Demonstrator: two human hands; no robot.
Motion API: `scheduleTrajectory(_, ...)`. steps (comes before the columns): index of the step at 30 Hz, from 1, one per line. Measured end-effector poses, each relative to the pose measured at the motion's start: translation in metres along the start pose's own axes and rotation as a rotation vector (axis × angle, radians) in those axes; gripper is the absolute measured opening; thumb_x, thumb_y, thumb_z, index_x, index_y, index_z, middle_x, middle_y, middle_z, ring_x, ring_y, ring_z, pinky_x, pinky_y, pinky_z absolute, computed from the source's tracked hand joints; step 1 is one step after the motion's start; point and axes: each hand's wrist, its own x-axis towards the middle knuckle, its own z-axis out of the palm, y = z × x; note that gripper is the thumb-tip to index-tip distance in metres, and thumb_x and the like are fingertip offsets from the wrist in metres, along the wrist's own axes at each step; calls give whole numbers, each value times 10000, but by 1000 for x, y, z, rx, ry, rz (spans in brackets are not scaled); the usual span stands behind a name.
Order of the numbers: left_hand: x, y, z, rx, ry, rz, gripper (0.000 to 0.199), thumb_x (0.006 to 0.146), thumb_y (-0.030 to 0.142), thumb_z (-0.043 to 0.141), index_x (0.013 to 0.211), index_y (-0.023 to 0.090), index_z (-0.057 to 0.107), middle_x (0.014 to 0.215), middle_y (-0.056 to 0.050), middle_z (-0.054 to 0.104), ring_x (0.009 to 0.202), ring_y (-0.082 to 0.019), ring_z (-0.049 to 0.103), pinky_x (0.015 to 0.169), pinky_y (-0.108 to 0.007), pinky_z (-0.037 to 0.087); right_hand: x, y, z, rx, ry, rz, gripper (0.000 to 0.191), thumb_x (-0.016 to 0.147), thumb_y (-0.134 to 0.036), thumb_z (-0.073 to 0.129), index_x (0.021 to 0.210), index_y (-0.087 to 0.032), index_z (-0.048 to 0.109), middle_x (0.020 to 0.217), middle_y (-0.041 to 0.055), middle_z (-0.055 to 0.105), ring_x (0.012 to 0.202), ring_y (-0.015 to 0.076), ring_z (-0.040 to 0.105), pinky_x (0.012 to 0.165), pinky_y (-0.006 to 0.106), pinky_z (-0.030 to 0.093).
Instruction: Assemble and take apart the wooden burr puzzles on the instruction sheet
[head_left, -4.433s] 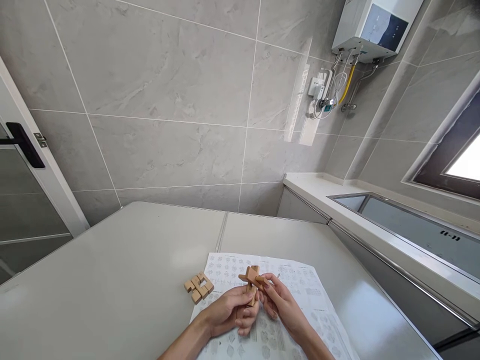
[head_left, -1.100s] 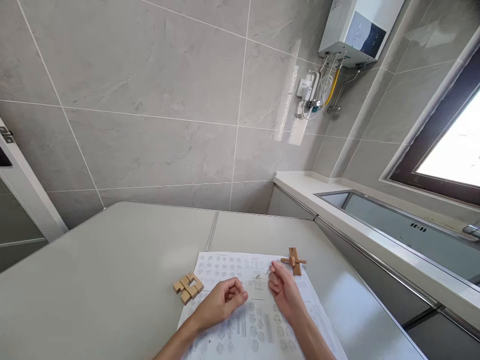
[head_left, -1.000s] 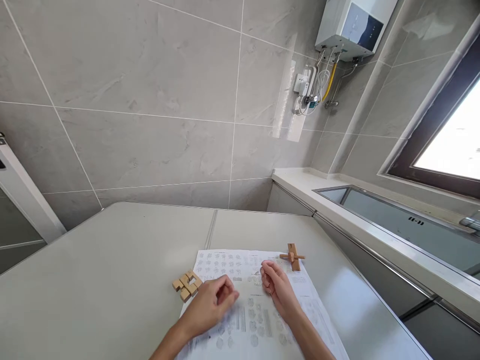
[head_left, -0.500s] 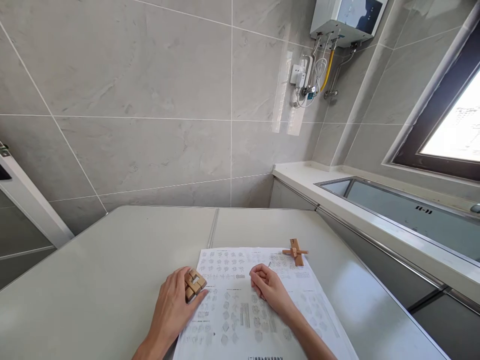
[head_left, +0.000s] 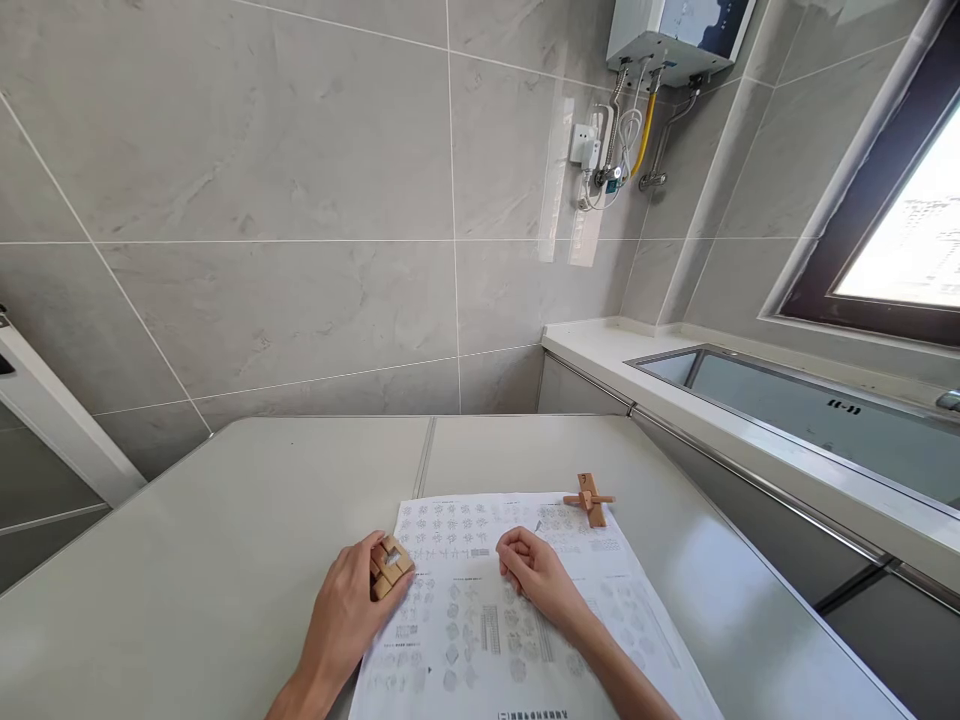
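Note:
My left hand (head_left: 346,600) is closed around a wooden block puzzle (head_left: 391,566), thumb along its near side and fingers at its far edge. Gaps show between the puzzle's small blocks. Over the middle of a large printed sheet (head_left: 420,660) rests my right hand (head_left: 536,572), its fingers curled in; whether anything is inside them is hidden. The sheet carries rows of small figures and text. On its far right corner lies a cross-shaped wooden puzzle piece (head_left: 591,500), apart from both hands.
The white table (head_left: 187,560) has a seam across it. To the right runs a counter with a glass-covered recess (head_left: 795,425). A water heater (head_left: 679,40) with pipes hangs on the tiled wall, near a window (head_left: 900,230). A white frame (head_left: 67,420) stands at left.
My left hand has tilted the block puzzle slightly, the thumb now nearer its edge. The right hand stays almost where it was. The view has shifted a little.

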Motion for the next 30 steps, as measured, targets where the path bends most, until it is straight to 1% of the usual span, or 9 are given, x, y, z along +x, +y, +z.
scheduleTrajectory(2, 0, 12, 4, -50, -44, 70, 509, 946, 514, 712, 1381, 294, 568, 1229, -76, 729, 1094, -314, 722, 891, -444, 621, 0, 0, 1, -4, 0, -4, 437, 917, -659, 706, 869, -233, 622, 754, -2, 663, 575, 134, 472, 562, 286, 378)
scheduleTrajectory(5, 2, 42, 15, -150, -186, 188, 561, 887, 423, 814, 1379, 304, 573, 1283, -71, 711, 1158, -312, 696, 970, -450, 598, 0, 1, 1, -11, 3, -15, 459, 915, -683, 696, 871, -233, 615, 748, -4, 654, 563, 133, 467, 551, 282, 373)
scheduleTrajectory(8, 9, 71, 30, -230, -351, 255, 586, 826, 305, 859, 1348, 286, 594, 1247, -70, 714, 1152, -320, 682, 969, -454, 586, 0, 2, 1, -19, 11, -39, 503, 905, -729, 682, 877, -233, 606, 738, -9, 641, 555, 132, 473, 551, 280, 386)
scheduleTrajectory(11, 16, 85, 41, -255, -394, 271, 610, 776, 283, 895, 1317, 284, 612, 1194, -64, 717, 1107, -319, 687, 944, -453, 586, 1, 4, 0, -34, 24, -68, 533, 893, -761, 678, 877, -233, 603, 718, -14, 627, 548, 135, 485, 553, 285, 410)
scheduleTrajectory(14, 19, 84, 46, -272, -409, 266, 711, 750, 342, 936, 1363, 285, 582, 1216, -72, 699, 1105, -322, 677, 933, -457, 587, 1, 7, 0, -66, 34, -91, 513, 913, -743, 674, 885, -234, 619, 721, -5, 640, 559, 149, 518, 557, 293, 434)
scheduleTrajectory(18, 19, 72, 41, -288, -409, 242, 878, 625, 429, 1014, 1363, 266, 568, 1275, -104, 654, 1162, -362, 631, 975, -509, 566, 0, 9, 1, -151, 44, -120, 443, 949, -682, 660, 884, -245, 647, 744, 23, 678, 640, 203, 593, 591, 314, 458)
scheduleTrajectory(20, 20, 66, 34, -298, -407, 228, 793, 595, 415, 1021, 1260, 259, 619, 1272, -105, 642, 1192, -376, 607, 1006, -525, 547, -1, 8, 2, -208, 53, -142, 393, 958, -635, 666, 886, -248, 672, 766, 35, 697, 679, 223, 609, 618, 327, 463)
scheduleTrajectory(23, 22, 60, 24, -329, -428, 219, 583, 635, 321, 978, 1126, 269, 667, 1240, -71, 650, 1211, -350, 601, 1030, -487, 534, -3, 5, 1, -287, 68, -171, 310, 964, -556, 676, 911, -252, 699, 791, 36, 698, 684, 227, 596, 620, 333, 452)
scheduleTrajectory(30, 22, 62, 16, -431, -495, 153, 563, 764, 217, 818, 1276, 291, 599, 1149, -26, 704, 997, -227, 672, 880, -339, 557, -5, 2, -5, -403, 88, -227, 194, 992, -444, 637, 1007, -259, 694, 963, 70, 697, 765, 240, 612, 662, 359, 495)
